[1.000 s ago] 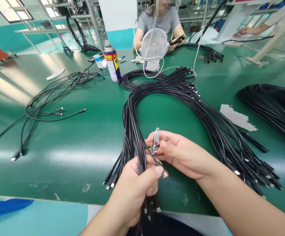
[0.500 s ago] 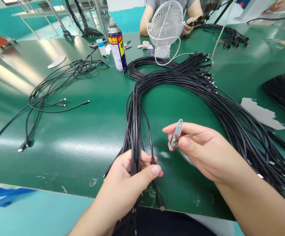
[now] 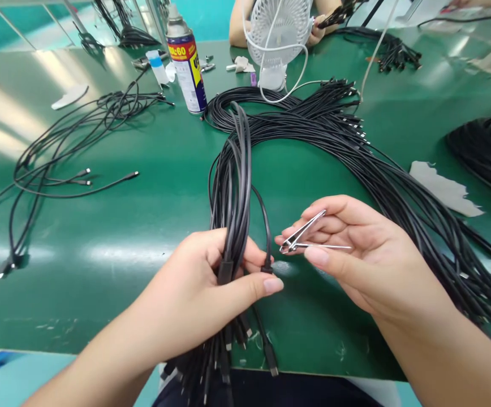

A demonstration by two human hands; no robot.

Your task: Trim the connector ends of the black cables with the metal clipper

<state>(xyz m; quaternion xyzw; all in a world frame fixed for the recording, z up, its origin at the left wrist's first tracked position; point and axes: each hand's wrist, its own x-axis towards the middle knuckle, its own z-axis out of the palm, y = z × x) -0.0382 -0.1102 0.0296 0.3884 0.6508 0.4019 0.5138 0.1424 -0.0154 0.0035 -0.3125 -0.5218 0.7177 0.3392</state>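
Observation:
My left hand (image 3: 215, 288) is wrapped round a bundle of black cables (image 3: 237, 186), whose plug ends hang below it over the table's front edge. One cable (image 3: 266, 226) stands apart from the rest, its thicker black moulded part at my left fingertips and its plug (image 3: 271, 359) dangling beneath. In my right hand (image 3: 351, 249) is a metal nail clipper (image 3: 302, 237), held between thumb and fingers with its lever swung out. The clipper's jaw end points left, close to the separate cable but not touching it.
Long black cables (image 3: 313, 127) curve across the green table (image 3: 164, 226) to the right. Loose cables (image 3: 63, 141) lie at left. Behind stand a spray can (image 3: 188, 68) and a white fan (image 3: 277, 34). Across the table, a person's hand (image 3: 315, 34) holds cables. Torn cardboard (image 3: 444, 186) lies right.
The nail clipper has turned so its jaws point left, with the lever now showing. My left hand has moved slightly up and left with the bundle, and the view has shifted.

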